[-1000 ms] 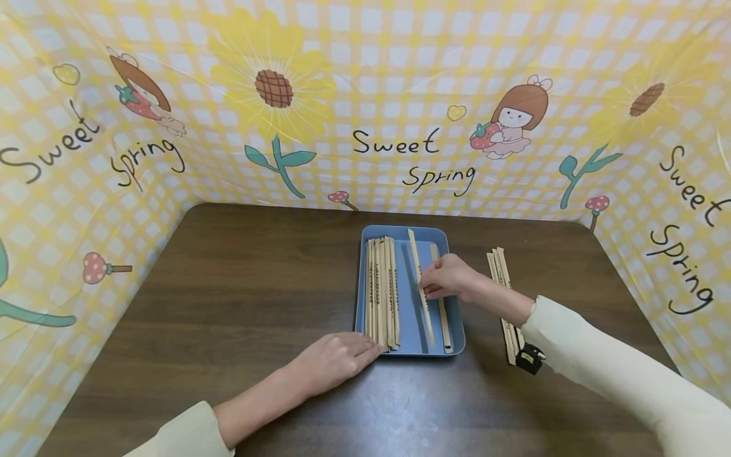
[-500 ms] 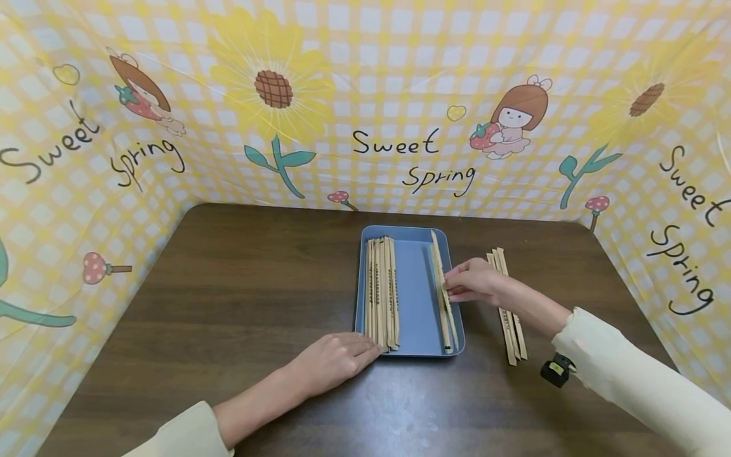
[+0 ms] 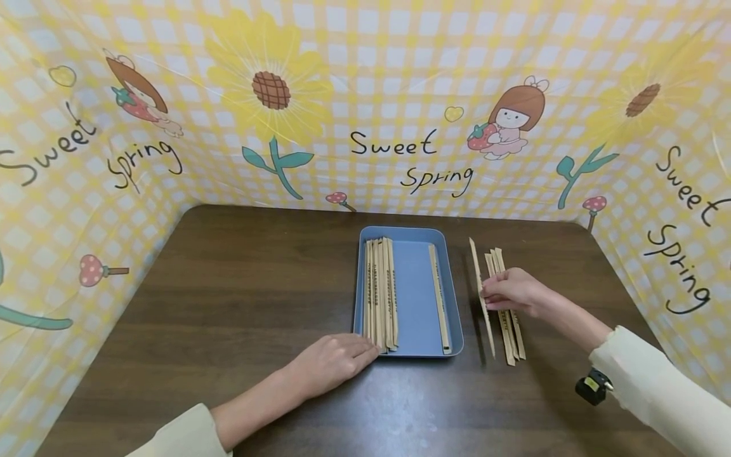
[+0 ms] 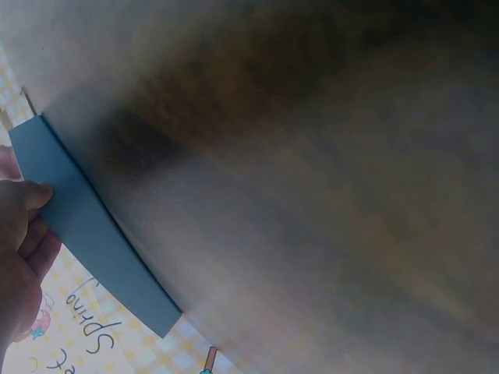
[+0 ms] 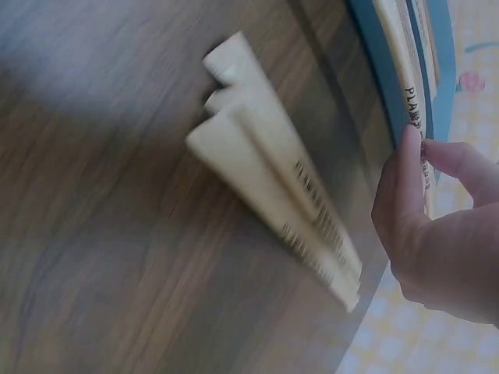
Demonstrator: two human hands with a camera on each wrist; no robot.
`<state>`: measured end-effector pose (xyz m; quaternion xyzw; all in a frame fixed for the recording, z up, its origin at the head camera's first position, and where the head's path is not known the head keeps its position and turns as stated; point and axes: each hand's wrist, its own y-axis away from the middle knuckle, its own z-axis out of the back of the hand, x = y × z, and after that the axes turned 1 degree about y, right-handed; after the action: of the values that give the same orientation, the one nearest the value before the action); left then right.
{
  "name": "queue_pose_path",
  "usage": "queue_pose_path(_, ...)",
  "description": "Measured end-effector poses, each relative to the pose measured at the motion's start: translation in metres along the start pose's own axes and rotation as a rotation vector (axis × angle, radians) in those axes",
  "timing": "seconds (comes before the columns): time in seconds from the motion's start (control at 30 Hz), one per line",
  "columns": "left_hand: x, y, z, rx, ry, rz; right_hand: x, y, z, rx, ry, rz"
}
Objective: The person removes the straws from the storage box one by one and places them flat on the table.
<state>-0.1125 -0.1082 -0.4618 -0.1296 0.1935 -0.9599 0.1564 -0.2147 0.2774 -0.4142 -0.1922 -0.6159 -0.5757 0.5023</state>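
My right hand [image 3: 516, 291] pinches a paper-wrapped straw [image 3: 478, 273] between thumb and fingers, to the right of the blue tray [image 3: 414, 346]. In the right wrist view this straw [image 5: 401, 58] shows dark "PLA" lettering. Just right of it, partly under the hand in the head view, a small pile of wrapped straws [image 3: 510, 339] lies on the table. At the tray's near left corner my left hand [image 3: 331, 362] grips the rim; the left wrist view has the thumb against the tray's outer wall [image 4: 93, 226]. A row of several wrapped straws [image 3: 379, 298] fills the tray's left side.
One more wrapped straw [image 3: 438, 298] lies along the tray's right wall. The dark wooden table [image 3: 240, 285] is closed in at the back and sides by a yellow checked cloth [image 3: 394, 82]. A small black camera [image 3: 594, 386] hangs below the right sleeve.
My right hand has carried the straw rightward out of the tray, over its right wall, toward the pile. The other straw stays in the tray. My left hand has kept its place.
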Motion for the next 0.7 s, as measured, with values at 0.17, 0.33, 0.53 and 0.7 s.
queue_pose_path(0.17,0.0,0.0,0.0,-0.002,0.001,0.0,-0.009,0.01,0.02,-0.04,0.055,0.002)
queue_pose_path(0.33,0.0,-0.001,0.001,-0.002,-0.01,0.0,-0.019,0.016,0.034,-0.053,0.075,-0.019)
queue_pose_path(0.53,0.0,0.0,0.001,0.001,-0.01,0.001,-0.024,0.017,0.045,-0.065,0.109,-0.042)
queue_pose_path(0.7,-0.001,0.0,0.0,-0.002,-0.007,0.0,-0.03,0.016,0.053,-0.079,0.18,-0.066)
